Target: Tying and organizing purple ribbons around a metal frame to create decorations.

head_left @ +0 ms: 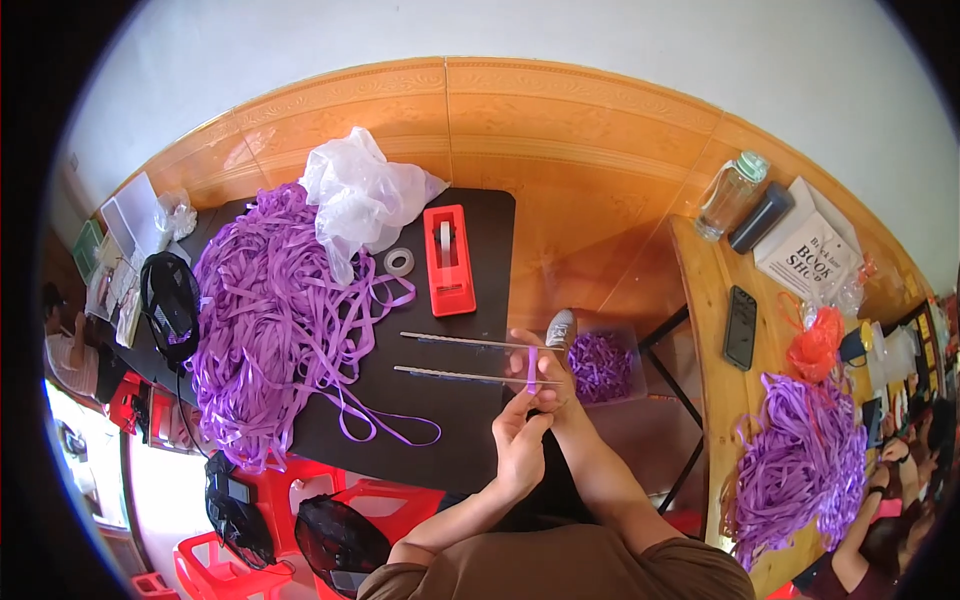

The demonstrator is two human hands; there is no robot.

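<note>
Wearing brown fabric shirt [560, 562], clamping left grip [521, 436] on flat purple ribbon [532, 366] crossing slender metal rods [455, 376]; resting right grip [556, 376] alongside, clamping unclear; probably handling soft, light; best pinching near rods.

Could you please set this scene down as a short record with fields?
Left hand: by the near end of a purple strip; grip partly hidden
Right hand: at the right ends of two metal rods
Strip: lies across both rods
Dark table: ribbon heap, plastic bag, tape roll, red dispenser
Box: purple pieces
Wooden table: bottle, phone, second ribbon heap
</note>
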